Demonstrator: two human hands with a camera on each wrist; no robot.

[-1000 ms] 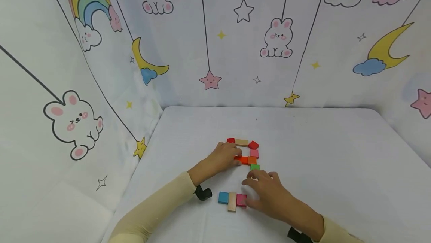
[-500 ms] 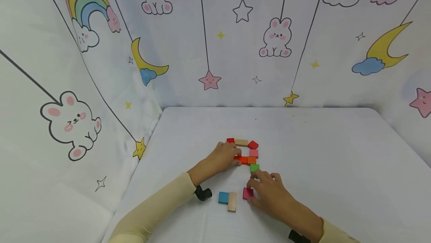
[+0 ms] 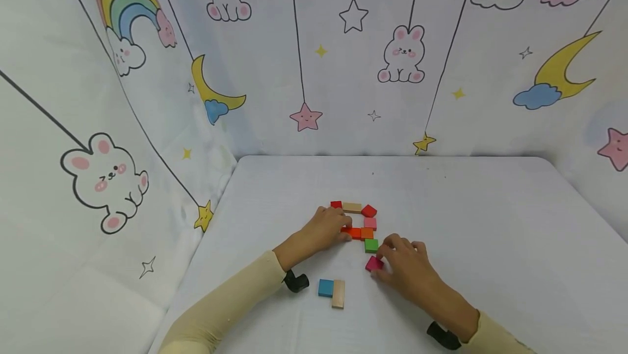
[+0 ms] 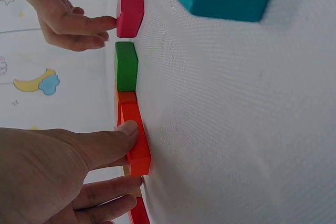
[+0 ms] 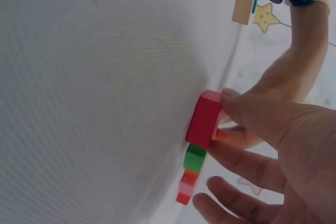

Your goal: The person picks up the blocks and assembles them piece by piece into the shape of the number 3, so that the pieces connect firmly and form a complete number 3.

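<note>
Right hand [image 3: 406,268] pinches the crimson block [image 3: 373,264]; left hand [image 3: 321,229], fingers straight, rests its thumb on the red-orange block [image 4: 137,148]. Overshooting could knock the green block [image 3: 371,245] askew.

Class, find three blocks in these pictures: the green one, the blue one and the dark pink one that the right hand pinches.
Green block [image 3: 371,245]: head view, middle of its top face.
Blue block [image 3: 326,287]: head view, middle of its top face.
Dark pink block [image 5: 203,122]: right wrist view, its large face.
</note>
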